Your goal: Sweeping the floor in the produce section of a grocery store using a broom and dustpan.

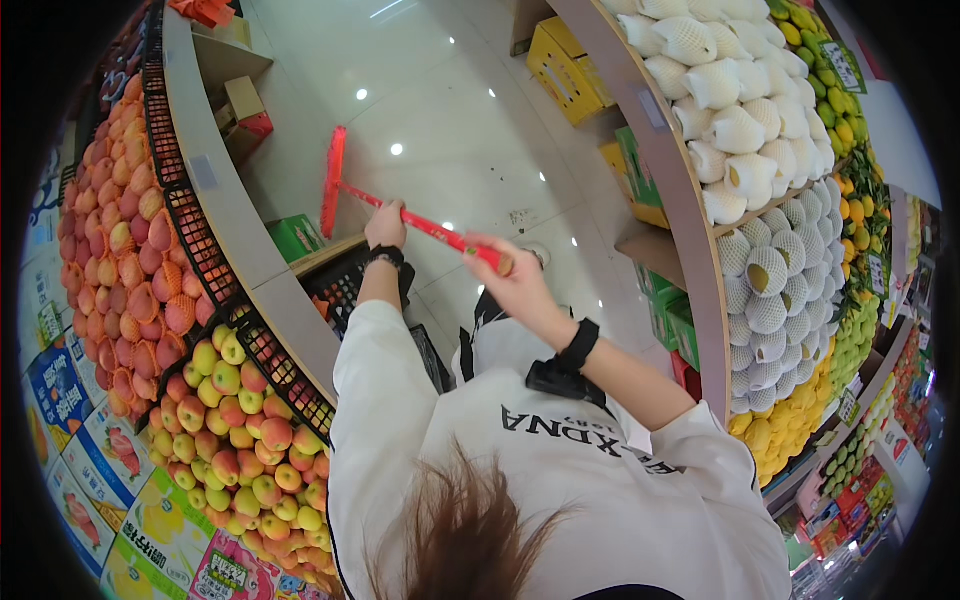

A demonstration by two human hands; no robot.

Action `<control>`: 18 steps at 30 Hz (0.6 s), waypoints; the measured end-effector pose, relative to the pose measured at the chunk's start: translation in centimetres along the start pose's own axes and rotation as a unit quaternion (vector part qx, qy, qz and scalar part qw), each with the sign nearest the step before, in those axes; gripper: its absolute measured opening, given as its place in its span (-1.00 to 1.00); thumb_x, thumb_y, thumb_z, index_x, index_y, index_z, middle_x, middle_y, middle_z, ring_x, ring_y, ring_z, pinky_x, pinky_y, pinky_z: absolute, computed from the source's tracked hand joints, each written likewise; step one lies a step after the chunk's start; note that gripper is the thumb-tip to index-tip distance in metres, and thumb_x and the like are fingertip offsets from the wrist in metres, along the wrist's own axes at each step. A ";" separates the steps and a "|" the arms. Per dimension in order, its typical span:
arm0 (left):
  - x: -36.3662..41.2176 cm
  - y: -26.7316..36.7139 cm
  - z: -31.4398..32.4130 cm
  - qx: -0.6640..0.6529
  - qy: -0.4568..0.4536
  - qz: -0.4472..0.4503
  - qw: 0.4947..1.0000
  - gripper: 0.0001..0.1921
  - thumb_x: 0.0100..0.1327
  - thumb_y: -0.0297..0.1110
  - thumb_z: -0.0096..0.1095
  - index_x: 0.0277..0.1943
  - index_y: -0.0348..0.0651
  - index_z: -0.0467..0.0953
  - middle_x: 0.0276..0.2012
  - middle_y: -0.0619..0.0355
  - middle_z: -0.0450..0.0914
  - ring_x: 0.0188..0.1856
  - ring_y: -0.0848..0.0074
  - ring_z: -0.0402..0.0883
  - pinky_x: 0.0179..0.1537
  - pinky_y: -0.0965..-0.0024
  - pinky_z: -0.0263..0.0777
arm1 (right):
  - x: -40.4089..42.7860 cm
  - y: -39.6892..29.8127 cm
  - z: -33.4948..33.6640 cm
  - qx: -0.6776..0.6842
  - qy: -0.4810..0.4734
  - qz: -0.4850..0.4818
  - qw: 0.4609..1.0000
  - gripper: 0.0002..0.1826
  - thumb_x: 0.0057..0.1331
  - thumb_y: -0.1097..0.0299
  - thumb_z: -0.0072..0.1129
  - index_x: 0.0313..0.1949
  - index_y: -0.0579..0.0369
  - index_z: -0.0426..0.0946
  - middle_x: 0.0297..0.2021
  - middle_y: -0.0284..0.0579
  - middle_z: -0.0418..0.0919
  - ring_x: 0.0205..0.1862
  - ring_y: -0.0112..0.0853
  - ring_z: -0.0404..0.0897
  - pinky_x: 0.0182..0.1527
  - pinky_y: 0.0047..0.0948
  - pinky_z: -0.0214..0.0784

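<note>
A red broom [335, 182] is held slantwise over the tiled floor [450, 90], its long narrow head towards the shelving on the left. My left hand [386, 225] is closed around the red handle nearer the head. Around the top end of the handle is my right hand [510, 281], slightly blurred. Both wrists wear black bands. Whether the bristles touch the floor cannot be told. Small dark specks and a smudge [519, 217] lie on the shiny tiles to the right of the handle.
On the left, a fruit stand holds apples [240, 435] and net-wrapped fruit [124, 247], with cartons and a black crate [337, 289] beneath. On the right, another stand bears foam-wrapped fruit [750, 120], with a yellow box [566, 71] and green boxes [664, 300] below.
</note>
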State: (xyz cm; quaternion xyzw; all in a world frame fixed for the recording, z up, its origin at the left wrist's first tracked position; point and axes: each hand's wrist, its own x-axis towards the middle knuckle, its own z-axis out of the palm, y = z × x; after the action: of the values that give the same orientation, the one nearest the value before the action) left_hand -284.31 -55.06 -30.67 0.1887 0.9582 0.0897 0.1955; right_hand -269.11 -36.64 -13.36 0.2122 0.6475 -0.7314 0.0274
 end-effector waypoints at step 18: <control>0.5 17.6 10.7 -0.174 -0.135 0.189 0.957 -0.85 -0.01 -0.33 0.13 -0.35 -0.12 0.52 -0.36 -0.06 0.53 -0.22 0.14 0.50 -0.15 0.19 0.38 | -8.5 -1.1 -16.8 -0.060 0.083 0.074 0.992 -0.71 0.18 0.46 0.07 -0.09 0.26 0.43 -0.23 -0.18 0.54 -0.19 -0.56 0.48 -0.10 -0.63 0.29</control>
State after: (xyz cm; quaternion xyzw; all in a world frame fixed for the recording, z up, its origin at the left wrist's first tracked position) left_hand -274.60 -37.78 -36.28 0.3398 0.8393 0.2637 0.3325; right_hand -257.16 -22.33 -10.59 0.3175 0.6729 -0.6670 0.0398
